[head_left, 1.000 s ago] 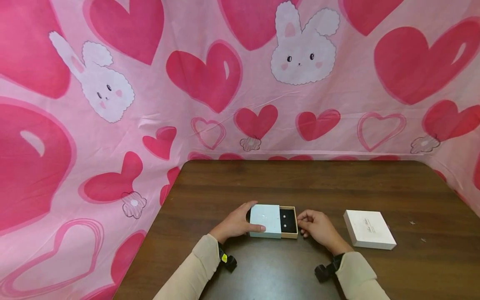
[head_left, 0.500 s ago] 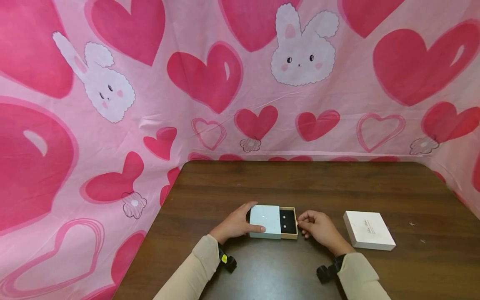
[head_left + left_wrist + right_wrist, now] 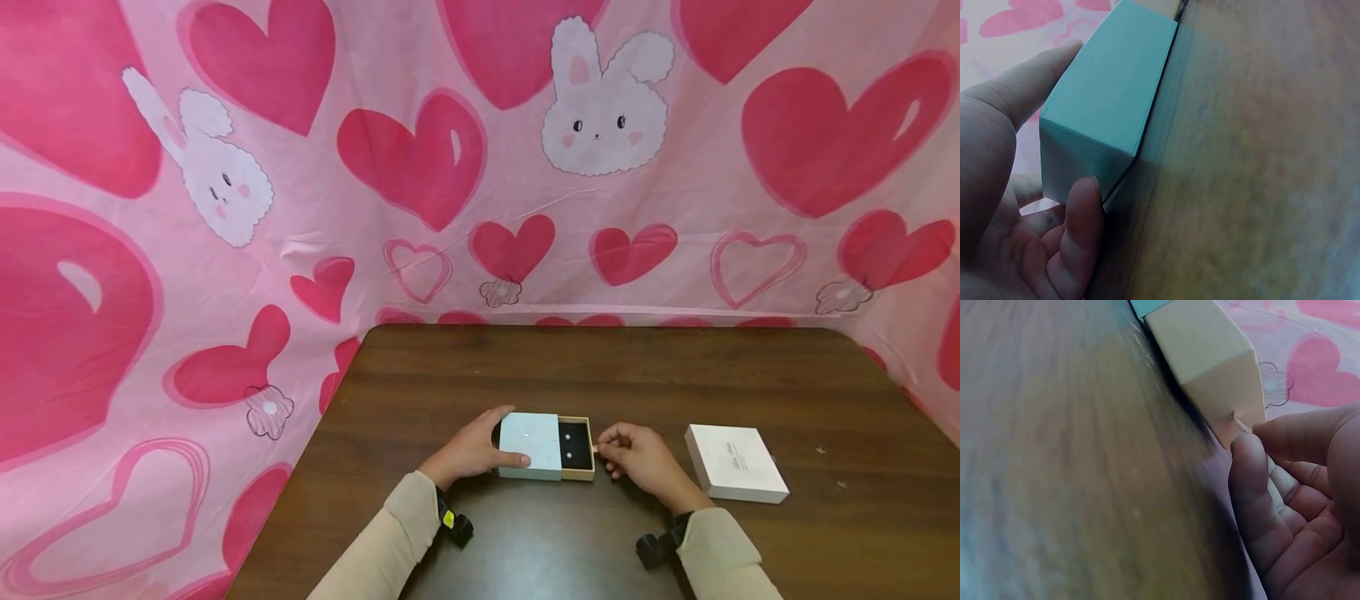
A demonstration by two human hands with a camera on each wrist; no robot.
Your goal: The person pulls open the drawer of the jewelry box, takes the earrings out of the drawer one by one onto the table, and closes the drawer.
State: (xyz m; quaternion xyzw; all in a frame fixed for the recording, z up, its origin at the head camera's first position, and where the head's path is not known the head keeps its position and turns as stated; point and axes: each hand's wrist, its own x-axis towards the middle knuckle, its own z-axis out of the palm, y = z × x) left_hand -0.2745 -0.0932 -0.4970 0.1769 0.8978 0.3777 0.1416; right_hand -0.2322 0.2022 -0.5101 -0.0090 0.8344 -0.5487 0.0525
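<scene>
A jewellery box lies on the table with its pale blue sleeve (image 3: 529,445) at left. Its tan drawer (image 3: 578,474) is partly out to the right, showing a black insert (image 3: 576,446) with two pearl-like earrings (image 3: 568,455). My left hand (image 3: 474,447) grips the sleeve's left end, thumb along the near top edge; the left wrist view shows the fingers around that end. My right hand (image 3: 637,460) pinches a thin ribbon loop (image 3: 1241,424) on the drawer's end wall between thumb and index finger. The rest of the drawer is hidden inside the sleeve.
A white box lid (image 3: 735,462) with printed lettering lies right of my right hand. Small pale marks (image 3: 821,451) show on the wooden table (image 3: 600,367) farther right. A pink curtain (image 3: 525,183) with hearts and rabbits hangs behind and at the left.
My right hand has shifted very slightly right from the drawer, with a little more of the ribbon showing. The left hand and the box stay in place; the head view tilts slightly.
</scene>
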